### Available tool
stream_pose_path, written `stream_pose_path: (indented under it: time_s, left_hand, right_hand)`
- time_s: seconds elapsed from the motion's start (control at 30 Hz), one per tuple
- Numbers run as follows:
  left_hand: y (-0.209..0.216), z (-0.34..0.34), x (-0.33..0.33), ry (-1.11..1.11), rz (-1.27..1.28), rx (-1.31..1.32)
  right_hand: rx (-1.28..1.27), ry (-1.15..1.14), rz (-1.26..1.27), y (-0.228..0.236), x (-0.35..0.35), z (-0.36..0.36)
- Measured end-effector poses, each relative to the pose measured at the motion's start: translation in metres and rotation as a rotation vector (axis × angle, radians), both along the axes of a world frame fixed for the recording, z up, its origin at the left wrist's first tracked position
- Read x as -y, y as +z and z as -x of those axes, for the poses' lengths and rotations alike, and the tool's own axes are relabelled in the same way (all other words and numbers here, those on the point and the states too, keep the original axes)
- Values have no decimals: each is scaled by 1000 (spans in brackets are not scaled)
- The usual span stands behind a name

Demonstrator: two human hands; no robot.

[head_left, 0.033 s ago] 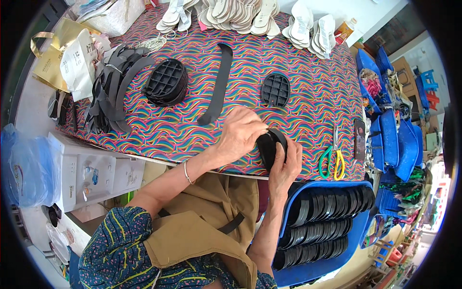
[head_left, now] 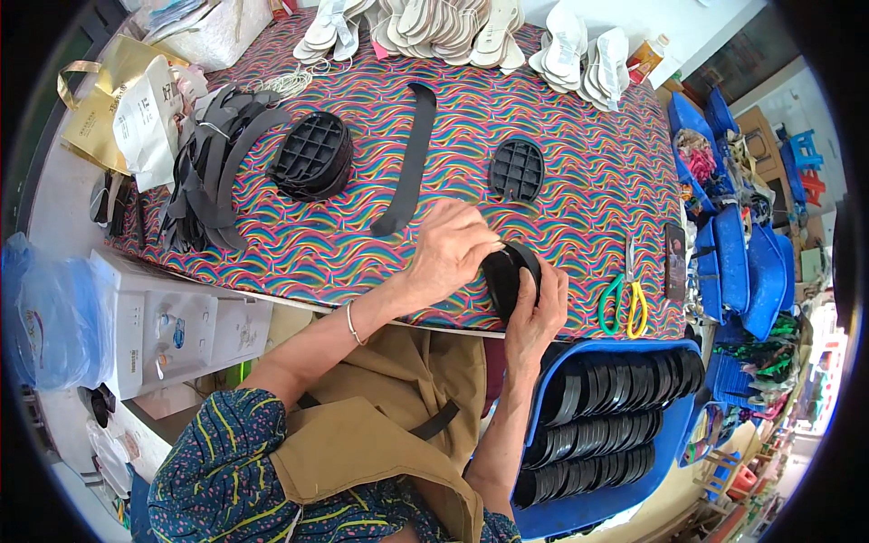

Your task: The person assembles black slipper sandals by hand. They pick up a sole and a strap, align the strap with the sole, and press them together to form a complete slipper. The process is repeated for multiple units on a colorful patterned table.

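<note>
Near the table's front edge, my right hand (head_left: 536,303) grips a black oval heel piece (head_left: 505,279), thumb across its face and fingers round its right side. My left hand (head_left: 453,244) is closed in a pinch at the upper rim of that piece; whatever lies between the fingertips is too small to make out. Beyond them rests a single black oval heel piece (head_left: 518,172), its gridded underside up. A stack of similar heel pieces (head_left: 312,158) stands farther left. Between the stack and the single piece lies a long black strip (head_left: 412,163).
A bundle of dark strips (head_left: 213,167) sits at the left of the patterned tablecloth (head_left: 579,217). Scissors (head_left: 629,294) and a phone (head_left: 675,262) lie on the right. Pale insoles (head_left: 434,32) line the back. Below right, a blue bin (head_left: 625,502) holds rows of black pieces.
</note>
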State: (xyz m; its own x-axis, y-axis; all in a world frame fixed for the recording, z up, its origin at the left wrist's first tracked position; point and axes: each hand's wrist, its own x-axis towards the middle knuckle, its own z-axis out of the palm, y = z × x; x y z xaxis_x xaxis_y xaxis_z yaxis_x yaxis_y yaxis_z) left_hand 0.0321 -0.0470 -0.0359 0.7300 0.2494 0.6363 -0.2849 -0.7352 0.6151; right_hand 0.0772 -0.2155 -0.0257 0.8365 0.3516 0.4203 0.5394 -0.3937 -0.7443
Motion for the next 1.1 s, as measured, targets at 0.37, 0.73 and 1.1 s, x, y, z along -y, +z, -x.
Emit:
stream_pose_path:
  time_s: [0.37,0.73,1.1]
  left_hand:
    - [3,11,56,-127,604,-189]
    - [36,7,28,-159,-216,-336]
    - [23,2,25,-256,-292,-215]
  right_hand:
    - [-747,-175,-1072,-34,-10,34]
    - [517,59,283,16,26,-2]
    - [582,202,262,0,26,-29]
